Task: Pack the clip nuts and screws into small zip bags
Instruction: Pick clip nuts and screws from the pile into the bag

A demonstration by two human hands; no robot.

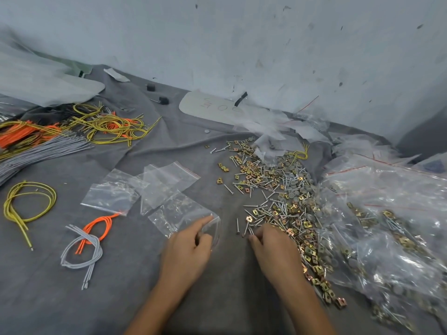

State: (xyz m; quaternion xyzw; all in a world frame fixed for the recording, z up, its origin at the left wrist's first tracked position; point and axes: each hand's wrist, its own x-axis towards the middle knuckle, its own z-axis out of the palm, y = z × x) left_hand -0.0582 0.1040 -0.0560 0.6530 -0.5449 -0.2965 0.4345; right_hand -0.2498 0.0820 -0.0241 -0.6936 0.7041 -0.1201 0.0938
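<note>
Pinches small zip bag [186, 215] in left hand [188, 247], just beside right hand [271, 247] curled on screws [248, 230] at pile's edge.

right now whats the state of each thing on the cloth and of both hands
left hand: holds the bag by its mouth
bag: lying on the cloth, mouth lifted
right hand: pinches screws at the pile's edge
screws: loose, heaped
clip nuts: loose, mixed among the screws
spare bags: flat, overlapping
full bags: filled, piled
</note>
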